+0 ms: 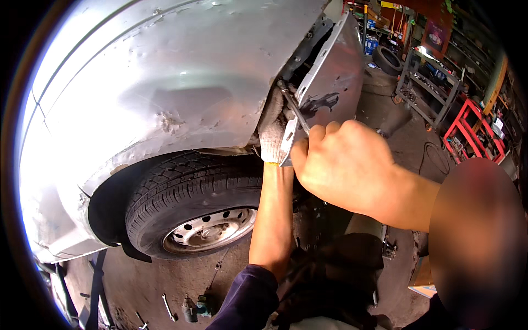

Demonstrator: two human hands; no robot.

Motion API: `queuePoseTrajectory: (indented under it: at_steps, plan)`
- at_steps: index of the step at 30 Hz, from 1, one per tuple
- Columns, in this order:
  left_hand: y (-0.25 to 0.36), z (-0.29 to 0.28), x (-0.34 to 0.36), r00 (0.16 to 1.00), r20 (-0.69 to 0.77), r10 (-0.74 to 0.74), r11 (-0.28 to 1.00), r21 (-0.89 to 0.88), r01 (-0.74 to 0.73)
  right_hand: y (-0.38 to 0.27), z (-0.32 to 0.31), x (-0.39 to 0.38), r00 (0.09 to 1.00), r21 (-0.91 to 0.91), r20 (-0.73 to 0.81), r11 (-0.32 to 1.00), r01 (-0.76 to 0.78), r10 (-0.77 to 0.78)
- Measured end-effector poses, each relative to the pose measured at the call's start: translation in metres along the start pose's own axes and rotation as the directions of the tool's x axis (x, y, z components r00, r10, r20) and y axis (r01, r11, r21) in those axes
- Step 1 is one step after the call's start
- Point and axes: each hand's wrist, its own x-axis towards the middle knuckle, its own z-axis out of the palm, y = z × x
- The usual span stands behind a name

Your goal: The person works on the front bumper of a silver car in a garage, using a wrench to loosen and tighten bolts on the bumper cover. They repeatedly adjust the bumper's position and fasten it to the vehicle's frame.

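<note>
My left hand, in a whitish, dirty work glove, reaches up into the gap between the silver car bodywork and a loose-edged silver panel with a slotted flange. Its fingers lie in shadow inside the gap and cannot be made out. My bare right hand is closed around the near end of a metal ratchet wrench. The wrench slants up and left across the flange, its head beside the gloved fingers in the gap. Dark smears mark the loose panel beside the wrench.
Below the wheel arch is a tyre on a pale steel rim. A spanner and a power tool lie on the floor. At right stand a grey metal cart, a red frame and a loose tyre. A blurred patch covers the right side.
</note>
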Motion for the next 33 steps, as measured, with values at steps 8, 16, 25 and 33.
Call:
queuePoseTrajectory:
  at_steps: [8, 16, 25, 33]
  plan:
    - [0.006, -0.004, -0.009, 0.994, -0.035, -0.107, 0.984, -0.146, 0.101, -0.027, 0.027, -0.005, 0.747, 0.699, -0.216, 0.634, -0.331, 0.629]
    - [0.003, -0.009, -0.004, 0.98, -0.049, -0.194, 0.961, -0.212, 0.18, -0.067, 0.035, 0.022, 0.429, 0.823, 0.386, -0.515, 0.24, 0.817]
    - [0.005, -0.002, 0.0, 0.991, -0.024, -0.133, 0.965, -0.232, 0.124, 0.009, 0.025, 0.0, 0.67, 0.947, 0.135, 0.103, -0.304, 0.73]
    - [-0.004, 0.0, 0.002, 0.983, 0.043, -0.181, 0.933, -0.308, 0.185, 0.02, -0.003, -0.009, 0.942, 0.169, 0.018, 0.928, -0.332, 0.334]
